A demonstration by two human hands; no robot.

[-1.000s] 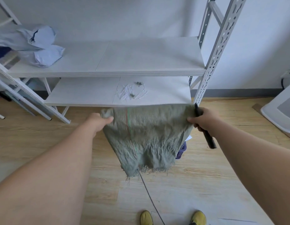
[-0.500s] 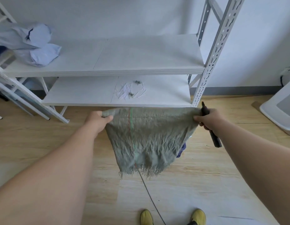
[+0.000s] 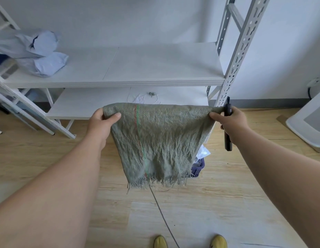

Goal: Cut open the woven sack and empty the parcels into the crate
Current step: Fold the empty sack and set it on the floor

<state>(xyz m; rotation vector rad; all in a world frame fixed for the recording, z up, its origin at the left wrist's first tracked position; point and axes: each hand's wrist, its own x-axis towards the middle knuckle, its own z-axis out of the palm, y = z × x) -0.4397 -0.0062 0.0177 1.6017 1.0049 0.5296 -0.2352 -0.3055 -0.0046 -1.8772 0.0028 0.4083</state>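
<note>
The grey-green woven sack (image 3: 159, 136) hangs limp and flat in the air, its frayed cut edge pointing down. My left hand (image 3: 100, 122) pinches its upper left corner. My right hand (image 3: 229, 120) pinches the upper right corner and also holds a black cutter (image 3: 227, 126) upright against the palm. Behind the sack's lower right a corner of the purple crate (image 3: 197, 167) shows on the floor, with a white parcel (image 3: 203, 152) sticking out of it. The rest of the crate is hidden by the sack.
A white metal shelf unit (image 3: 120, 81) stands just beyond the sack, with pale blue mailer bags (image 3: 43, 56) on its upper board and cut string scraps (image 3: 143, 99) on the lower one. A white appliance (image 3: 309, 122) sits at the right. A dark cable (image 3: 162, 215) crosses the wooden floor toward my yellow shoes (image 3: 161, 241).
Both hands have lifted the sack higher and stretched its top edge straighter; the frayed bottom edge has risen off toward crate height. The cutter stays in my right hand.
</note>
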